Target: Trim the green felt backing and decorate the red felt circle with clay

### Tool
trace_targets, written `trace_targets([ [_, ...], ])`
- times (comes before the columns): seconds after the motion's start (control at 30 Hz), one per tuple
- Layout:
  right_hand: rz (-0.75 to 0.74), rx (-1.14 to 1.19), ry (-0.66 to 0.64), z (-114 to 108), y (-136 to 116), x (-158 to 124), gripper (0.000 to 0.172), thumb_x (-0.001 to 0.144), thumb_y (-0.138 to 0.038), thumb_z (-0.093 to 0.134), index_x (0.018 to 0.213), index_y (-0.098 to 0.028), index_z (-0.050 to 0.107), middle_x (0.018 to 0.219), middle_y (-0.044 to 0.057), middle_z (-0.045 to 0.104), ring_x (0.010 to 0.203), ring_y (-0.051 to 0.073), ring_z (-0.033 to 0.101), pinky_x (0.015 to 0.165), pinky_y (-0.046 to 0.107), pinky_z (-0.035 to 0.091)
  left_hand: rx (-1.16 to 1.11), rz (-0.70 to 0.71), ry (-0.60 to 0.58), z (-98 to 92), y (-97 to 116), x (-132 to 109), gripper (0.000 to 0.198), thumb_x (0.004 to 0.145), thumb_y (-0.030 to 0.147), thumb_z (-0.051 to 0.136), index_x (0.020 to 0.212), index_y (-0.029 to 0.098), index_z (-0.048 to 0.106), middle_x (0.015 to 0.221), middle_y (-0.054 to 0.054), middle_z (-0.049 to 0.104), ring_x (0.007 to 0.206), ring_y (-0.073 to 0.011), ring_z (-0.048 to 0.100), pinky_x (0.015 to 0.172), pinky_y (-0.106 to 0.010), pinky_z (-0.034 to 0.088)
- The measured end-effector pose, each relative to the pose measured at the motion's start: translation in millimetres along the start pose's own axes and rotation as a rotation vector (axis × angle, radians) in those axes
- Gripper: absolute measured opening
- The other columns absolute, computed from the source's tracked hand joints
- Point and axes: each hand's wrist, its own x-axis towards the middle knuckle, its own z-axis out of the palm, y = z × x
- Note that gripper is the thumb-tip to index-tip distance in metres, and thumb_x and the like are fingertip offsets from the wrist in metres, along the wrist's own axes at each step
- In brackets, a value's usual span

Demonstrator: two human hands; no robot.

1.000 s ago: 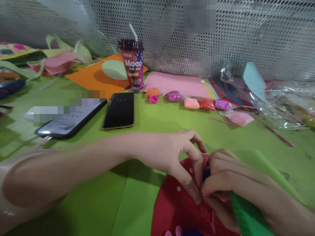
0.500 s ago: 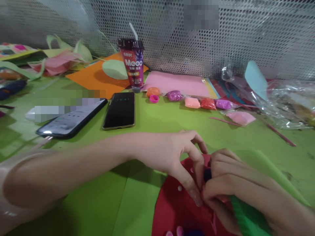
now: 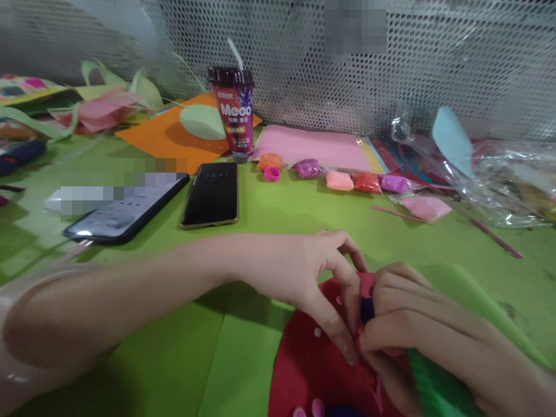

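A red round sheet [image 3: 299, 359] lies at the lower middle, with small white and pink dots, pink ovals [image 3: 318, 407] and dark blue pieces [image 3: 367, 310] on it. Over its upper part, my left hand [image 3: 317, 278] bends down, thumb and index tips close together in a pinch, the other fingers spread near the rim. My right hand [image 3: 417, 324] is closed, its fingertips pressed together against the same spot. A tiny reddish bit shows between the two hands; what they grip is mostly hidden. Beneath my right hand, a green wavy-edged piece [image 3: 438, 382] shows.
Two phones, one lit [image 3: 130, 208] and one dark [image 3: 211, 195], lie left of centre. Behind them stands a lidded drink cup [image 3: 237, 116] with a straw. Several bagged clay lumps [image 3: 339, 180] line the back, near pink paper [image 3: 308, 145], clear plastic wrap [image 3: 499, 197] and a perforated metal panel [image 3: 286, 63].
Almost nothing differs. My right hand has shifted very slightly, leaving a little more of the dark blue piece beside its fingers showing; my left hand keeps its pose.
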Motion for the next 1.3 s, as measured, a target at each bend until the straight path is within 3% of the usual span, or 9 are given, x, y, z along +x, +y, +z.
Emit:
trace_targets([
  [0.13, 0.013, -0.013, -0.011, -0.6, -0.5, 1.9, 0.037, 0.068, 0.000, 0.052, 0.097, -0.023, 0.045, 0.090, -0.002, 0.053, 0.088, 0.012, 0.052, 0.095, 0.030, 0.029, 0.001, -0.001, -0.007, 0.0, -0.5, 0.2, 0.015, 0.067, 0.025, 0.075, 0.080, 0.022, 0.069, 0.118, 0.001, 0.038, 0.122, -0.0129, 0.033, 0.099, -0.019, 0.033],
  [0.33, -0.008, 0.012, 0.125, -2.1, 2.1, 8.8, 0.012, 0.083, -0.012, 0.049, 0.089, -0.022, 0.046, 0.078, -0.003, 0.053, 0.073, 0.010, 0.050, 0.077, 0.026, 0.038, 0.020, 0.026, -0.021, 0.6, -2.1, 1.5, 0.013, 0.068, 0.029, 0.073, 0.079, 0.022, 0.069, 0.116, 0.001, 0.040, 0.123, -0.0150, 0.033, 0.099, -0.021, 0.034],
  [0.47, 0.001, 0.060, 0.107, -5.1, 1.9, 8.8, 0.006, 0.087, -0.017, 0.046, 0.089, -0.022, 0.048, 0.077, -0.003, 0.051, 0.072, 0.010, 0.049, 0.076, 0.026, 0.037, 0.011, 0.016, -0.027, -0.2, -1.7, 0.8, 0.009, 0.072, 0.025, 0.069, 0.081, 0.021, 0.069, 0.117, 0.000, 0.039, 0.123, -0.0139, 0.032, 0.100, -0.020, 0.033],
  [0.7, 0.039, 0.059, 0.011, -4.4, -2.1, 8.1, 0.015, 0.081, -0.012, 0.053, 0.089, -0.023, 0.049, 0.079, -0.004, 0.052, 0.076, 0.010, 0.050, 0.083, 0.026, 0.035, 0.046, -0.013, -0.039, -2.2, 1.7, -0.3, 0.012, 0.071, 0.026, 0.071, 0.083, 0.023, 0.069, 0.119, 0.001, 0.037, 0.125, -0.0150, 0.029, 0.102, -0.023, 0.031],
  [1.3, 0.022, 0.072, 0.005, -1.8, 1.2, 9.8, 0.016, 0.079, -0.009, 0.054, 0.087, -0.022, 0.049, 0.080, -0.003, 0.055, 0.078, 0.010, 0.052, 0.080, 0.026, 0.036, 0.066, 0.005, -0.026, -1.4, 1.9, 0.1, 0.013, 0.070, 0.028, 0.072, 0.081, 0.024, 0.069, 0.118, 0.001, 0.037, 0.123, -0.0167, 0.032, 0.102, -0.025, 0.030],
])
